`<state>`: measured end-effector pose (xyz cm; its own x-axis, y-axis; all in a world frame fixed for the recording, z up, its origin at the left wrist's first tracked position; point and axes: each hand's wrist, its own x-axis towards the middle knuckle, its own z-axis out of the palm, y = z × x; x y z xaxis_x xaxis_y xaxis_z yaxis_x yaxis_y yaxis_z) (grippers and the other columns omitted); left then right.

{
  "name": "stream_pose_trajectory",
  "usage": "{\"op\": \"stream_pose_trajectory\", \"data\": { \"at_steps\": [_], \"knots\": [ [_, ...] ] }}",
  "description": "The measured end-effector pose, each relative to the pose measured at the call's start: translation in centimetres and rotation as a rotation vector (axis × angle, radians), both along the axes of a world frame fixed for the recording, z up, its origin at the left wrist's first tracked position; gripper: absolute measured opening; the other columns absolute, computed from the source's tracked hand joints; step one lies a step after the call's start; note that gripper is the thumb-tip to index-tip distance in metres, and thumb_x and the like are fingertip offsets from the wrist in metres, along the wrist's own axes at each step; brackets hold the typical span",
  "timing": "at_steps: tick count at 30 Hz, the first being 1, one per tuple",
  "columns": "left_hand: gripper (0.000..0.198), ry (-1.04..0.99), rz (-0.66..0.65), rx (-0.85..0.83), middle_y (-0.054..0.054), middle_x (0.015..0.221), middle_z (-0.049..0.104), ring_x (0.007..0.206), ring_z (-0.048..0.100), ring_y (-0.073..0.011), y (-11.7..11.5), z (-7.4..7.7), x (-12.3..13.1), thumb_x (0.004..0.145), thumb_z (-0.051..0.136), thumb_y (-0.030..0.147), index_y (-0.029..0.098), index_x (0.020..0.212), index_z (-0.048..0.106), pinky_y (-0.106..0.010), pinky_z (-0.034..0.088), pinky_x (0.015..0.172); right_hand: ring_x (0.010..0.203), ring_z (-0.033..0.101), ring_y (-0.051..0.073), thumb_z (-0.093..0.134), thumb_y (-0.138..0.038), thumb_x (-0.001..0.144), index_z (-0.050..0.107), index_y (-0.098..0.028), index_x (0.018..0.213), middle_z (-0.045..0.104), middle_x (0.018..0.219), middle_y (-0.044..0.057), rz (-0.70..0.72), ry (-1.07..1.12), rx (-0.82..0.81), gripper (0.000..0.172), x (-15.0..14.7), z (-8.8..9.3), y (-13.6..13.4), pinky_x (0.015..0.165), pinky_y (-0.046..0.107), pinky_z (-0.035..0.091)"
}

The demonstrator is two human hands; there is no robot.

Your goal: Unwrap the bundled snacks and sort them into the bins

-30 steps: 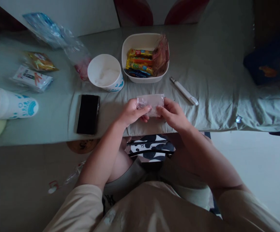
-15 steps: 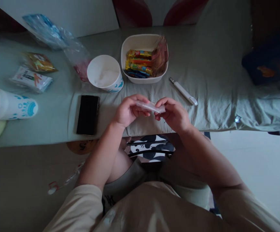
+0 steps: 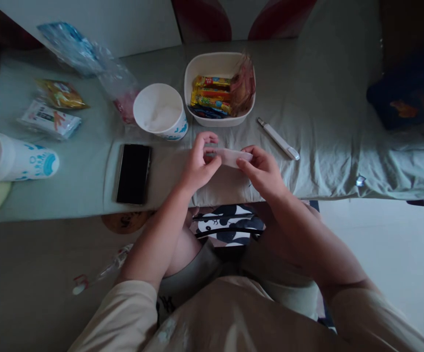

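Observation:
A small, flat, whitish strip-like packet (image 3: 230, 157) is held level between my hands, above the table's front edge; its exact kind is unclear. My right hand (image 3: 265, 171) pinches its right end, thumb on the near face and fingers behind. At the left end, the thumb and a finger of my left hand (image 3: 199, 164) close on it while the index finger is raised and curved. Just beyond the hands stand a white paper cup (image 3: 159, 111) with whitish contents and a white tub (image 3: 190, 80) holding yellow snack sticks (image 3: 212, 93). A white utility knife (image 3: 278, 139) lies to the right.
A black phone (image 3: 134, 174) rests left of my hands. Further left are stacked paper cups (image 3: 21, 159), a white snack packet (image 3: 51, 120), a golden packet (image 3: 63, 94) and a clear plastic bag (image 3: 113, 80). A dark blue bag (image 3: 410, 98) sits at the far right.
My left hand has shifted slightly and lifted its index finger off the packet. The packet has turned, showing more of its flat side, with the right thumb now over its near face.

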<state>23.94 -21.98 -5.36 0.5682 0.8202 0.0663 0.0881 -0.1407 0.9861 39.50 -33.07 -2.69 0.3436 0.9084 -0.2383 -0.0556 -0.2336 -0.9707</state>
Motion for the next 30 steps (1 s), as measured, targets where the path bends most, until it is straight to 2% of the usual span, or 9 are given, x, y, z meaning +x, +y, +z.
{"op": "stream_pose_trajectory", "data": {
  "at_steps": [5,8,10,13,19,22,25,28,30],
  "knots": [
    [0.023,0.080,0.169,0.264,0.000,0.087,0.057,0.073,0.055,-0.0118,-0.2,-0.1,-0.2,0.082,0.068,0.033,0.023,0.100,0.058,-0.023,0.046,0.064,0.061,0.045,0.011,0.062,-0.042,0.082,0.063,-0.020,0.090,0.054,0.068,-0.002,-0.041,-0.239,-0.015,0.024,0.3,0.0,-0.3,0.058,0.028,0.031],
    [0.031,0.121,0.073,0.395,-0.007,0.108,0.067,0.097,0.064,-0.0181,-0.5,1.4,-0.4,0.081,0.072,0.035,0.021,0.107,0.064,-0.028,0.053,0.079,0.061,0.046,0.011,0.061,-0.036,0.083,0.067,-0.019,0.089,0.057,0.067,-0.002,0.001,-0.322,0.007,0.019,0.4,0.4,-0.5,0.060,0.028,0.033],
    [0.027,0.171,-0.123,0.324,-0.007,0.105,0.071,0.095,0.067,-0.0182,-0.6,2.5,-0.6,0.084,0.069,0.036,0.019,0.105,0.068,-0.028,0.054,0.079,0.061,0.048,0.011,0.060,-0.035,0.084,0.069,-0.018,0.089,0.059,0.067,-0.002,0.087,-0.302,0.030,0.019,0.4,0.6,-0.6,0.061,0.028,0.034],
    [0.024,0.250,-0.347,0.088,-0.001,0.073,0.067,0.066,0.062,-0.0129,-0.5,3.2,-1.0,0.090,0.063,0.040,0.017,0.088,0.071,-0.023,0.047,0.061,0.065,0.052,0.012,0.060,-0.038,0.086,0.071,-0.017,0.090,0.061,0.070,-0.001,0.158,-0.221,0.041,0.024,0.3,0.6,-0.7,0.062,0.027,0.036],
    [0.030,0.275,-0.310,-0.089,-0.002,0.076,0.071,0.067,0.065,-0.0127,-0.5,2.4,-1.9,0.080,0.073,0.046,0.017,0.089,0.072,-0.022,0.049,0.061,0.067,0.051,0.012,0.058,-0.042,0.088,0.072,-0.015,0.095,0.061,0.071,0.000,0.199,-0.221,0.017,0.031,0.1,0.3,-0.6,0.065,0.027,0.037],
    [0.030,0.324,-0.201,-0.053,-0.002,0.071,0.069,0.063,0.062,-0.0126,-0.6,2.5,-2.9,0.078,0.073,0.047,0.017,0.084,0.070,-0.022,0.047,0.057,0.073,0.056,0.014,0.056,-0.046,0.091,0.071,-0.016,0.101,0.068,0.080,0.003,0.262,-0.171,0.016,0.036,-0.1,0.4,-0.7,0.067,0.028,0.041],
    [0.029,0.343,0.090,0.152,-0.001,0.071,0.068,0.063,0.059,-0.0124,0.4,3.9,-4.6,0.077,0.073,0.047,0.019,0.081,0.066,-0.024,0.045,0.057,0.077,0.059,0.015,0.057,-0.046,0.089,0.071,-0.016,0.104,0.073,0.090,0.005,0.278,-0.152,0.007,0.036,0.1,0.5,-0.8,0.072,0.029,0.044],
    [0.023,0.301,0.390,0.456,0.001,0.071,0.063,0.063,0.052,-0.0119,3.2,6.1,-6.0,0.078,0.074,0.042,0.022,0.078,0.063,-0.027,0.043,0.058,0.078,0.059,0.015,0.056,-0.045,0.088,0.071,-0.017,0.100,0.073,0.090,0.005,0.248,-0.166,0.001,0.034,0.6,0.5,-1.0,0.076,0.031,0.046],
    [0.018,0.346,0.492,0.589,0.003,0.069,0.058,0.063,0.047,-0.0122,5.7,7.4,-6.4,0.077,0.077,0.029,0.023,0.077,0.060,-0.030,0.043,0.062,0.078,0.058,0.015,0.056,-0.046,0.088,0.070,-0.017,0.098,0.072,0.089,0.005,0.224,-0.155,0.009,0.033,0.9,0.6,-1.0,0.076,0.032,0.046]
  ]
}}
